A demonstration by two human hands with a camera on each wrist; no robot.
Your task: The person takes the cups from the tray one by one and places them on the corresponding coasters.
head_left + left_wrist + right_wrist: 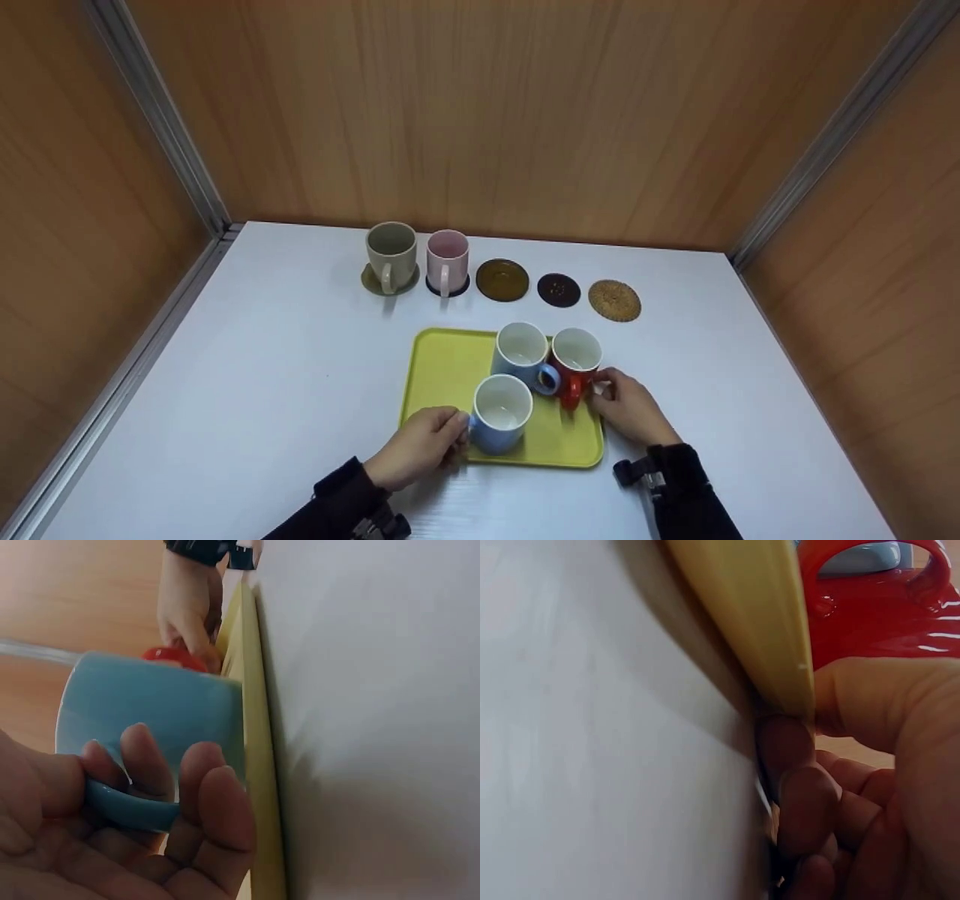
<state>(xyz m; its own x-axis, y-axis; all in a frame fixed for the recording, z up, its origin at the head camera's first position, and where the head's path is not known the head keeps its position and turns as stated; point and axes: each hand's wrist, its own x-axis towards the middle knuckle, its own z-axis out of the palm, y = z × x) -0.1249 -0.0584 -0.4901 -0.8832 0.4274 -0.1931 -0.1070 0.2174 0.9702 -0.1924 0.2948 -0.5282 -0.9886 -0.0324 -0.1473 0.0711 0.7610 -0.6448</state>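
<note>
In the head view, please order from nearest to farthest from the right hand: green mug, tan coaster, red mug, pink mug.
1. Red mug, on the tray.
2. Tan coaster, row's right end.
3. Pink mug, second from left.
4. Green mug, leftmost.

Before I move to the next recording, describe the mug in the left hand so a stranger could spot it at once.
On the white table lies a yellow tray with three mugs. Closest to the tray's near edge is the light blue mug, its handle gripped by the left hand. Unlike the red mug and other blue mug behind it, this one's handle points left.
</note>
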